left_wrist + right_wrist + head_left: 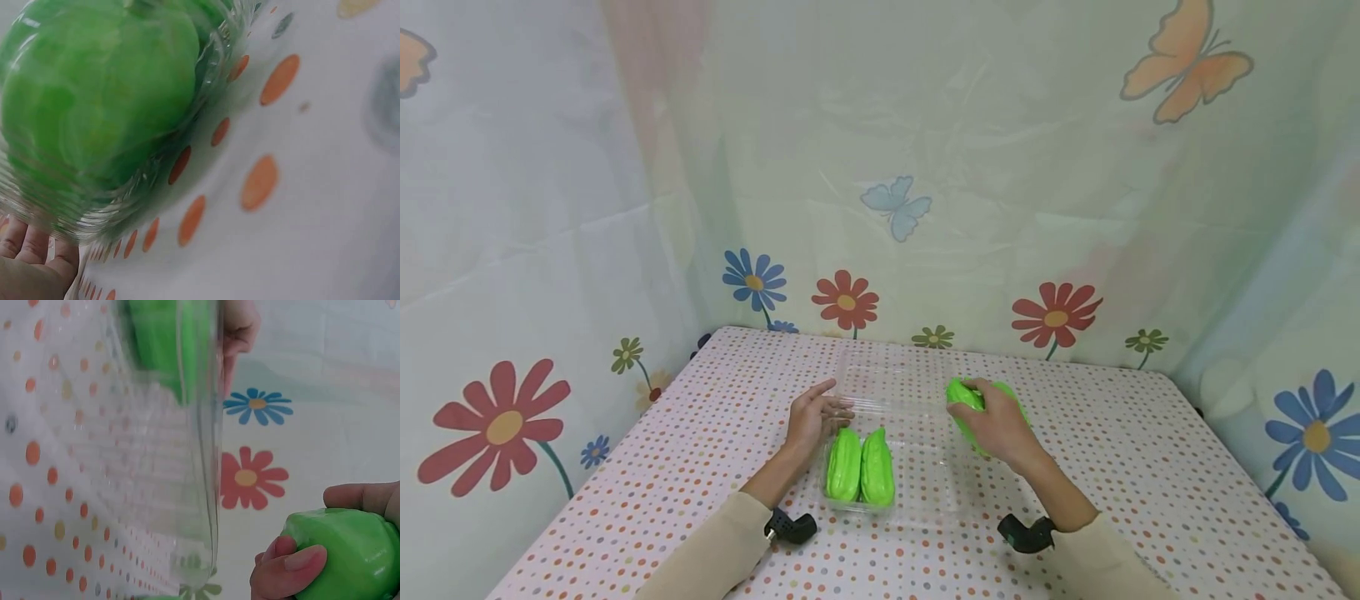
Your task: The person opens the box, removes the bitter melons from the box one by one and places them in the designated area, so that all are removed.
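Observation:
Two bright green ridged gourd-like vegetables [844,467] lie side by side in the left part of a clear plastic clamshell box [925,492], whose lid [891,375] is folded back behind it. My left hand [811,419] is at the box's left rear corner; in the left wrist view its fingers [34,244] touch the clear wall. My right hand [996,421] grips another green gourd-like vegetable [350,556], right of the box, thumb and fingers round it. More green shows past the right hand; whether that is a separate piece I cannot tell.
A dotted cloth [1112,467] covers the table. Flower-printed curtains [970,167] stand close behind and on both sides. A black wrist camera [792,527] sits on the left wrist and another black camera [1027,533] on the right.

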